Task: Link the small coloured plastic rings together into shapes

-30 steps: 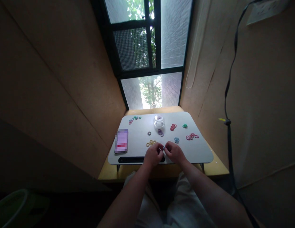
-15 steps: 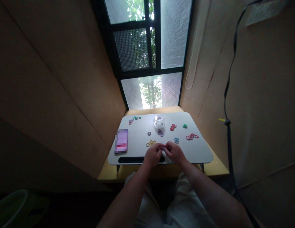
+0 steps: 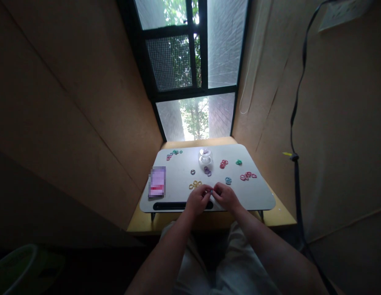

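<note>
My left hand (image 3: 197, 200) and my right hand (image 3: 226, 196) meet over the near edge of a small white lap table (image 3: 258, 196). Both have their fingers pinched together around a small ring (image 3: 211, 191) held between them. Small coloured rings lie scattered on the table: yellow ones (image 3: 195, 184) just beyond my left hand, a blue one (image 3: 228, 180) beyond my right hand, purple ones (image 3: 207, 171), red ones (image 3: 223, 164), pink ones (image 3: 248, 176) and green ones (image 3: 238, 162).
A small clear round container (image 3: 205, 157) stands at the table's far middle. A phone (image 3: 157, 182) lies at the left. More rings (image 3: 173, 154) sit at the far left corner. Brown walls close in on both sides, a window is ahead, and a black cable (image 3: 296, 123) hangs at right.
</note>
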Demonstrator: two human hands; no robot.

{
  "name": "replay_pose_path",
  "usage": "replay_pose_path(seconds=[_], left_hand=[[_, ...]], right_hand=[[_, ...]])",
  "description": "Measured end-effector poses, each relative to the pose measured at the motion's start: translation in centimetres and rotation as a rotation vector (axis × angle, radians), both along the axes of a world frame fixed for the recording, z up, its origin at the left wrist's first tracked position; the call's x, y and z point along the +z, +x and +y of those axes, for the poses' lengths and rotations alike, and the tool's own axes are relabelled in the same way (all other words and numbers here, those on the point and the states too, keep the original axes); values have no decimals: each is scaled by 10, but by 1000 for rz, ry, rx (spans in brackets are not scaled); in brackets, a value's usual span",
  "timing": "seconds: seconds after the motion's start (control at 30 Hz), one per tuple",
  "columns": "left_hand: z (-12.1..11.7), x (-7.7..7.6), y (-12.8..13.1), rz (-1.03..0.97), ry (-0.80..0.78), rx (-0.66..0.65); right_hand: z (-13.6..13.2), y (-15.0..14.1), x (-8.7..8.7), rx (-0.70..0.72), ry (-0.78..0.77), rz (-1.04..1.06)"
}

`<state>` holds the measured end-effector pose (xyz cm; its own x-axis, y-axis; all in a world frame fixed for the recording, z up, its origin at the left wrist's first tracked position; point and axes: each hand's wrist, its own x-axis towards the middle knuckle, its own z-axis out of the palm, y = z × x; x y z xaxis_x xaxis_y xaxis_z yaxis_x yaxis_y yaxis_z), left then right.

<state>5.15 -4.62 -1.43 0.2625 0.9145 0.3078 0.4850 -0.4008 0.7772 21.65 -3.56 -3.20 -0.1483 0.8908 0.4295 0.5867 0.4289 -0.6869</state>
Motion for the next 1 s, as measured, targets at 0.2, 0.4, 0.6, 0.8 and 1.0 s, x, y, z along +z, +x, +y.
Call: replay_pose_path(seconds=[0.2,0.4,0.6,0.8,1.0], left_hand=[[1,0,0,12,22,-23],[0,1,0,26,41,-46],[-2,2,1,46,-4,-5],[-4,7,-1,70,-9,-29],[-3,6,-1,103,-7,-32]], right_hand=[[0,0,-1,-7,-10,22],[1,1,-2,-18,-13,34],[0,0,0,-11,-11,44],[-1,-1,3,-4,-10,12],[0,0,1,-4,-24,2]])
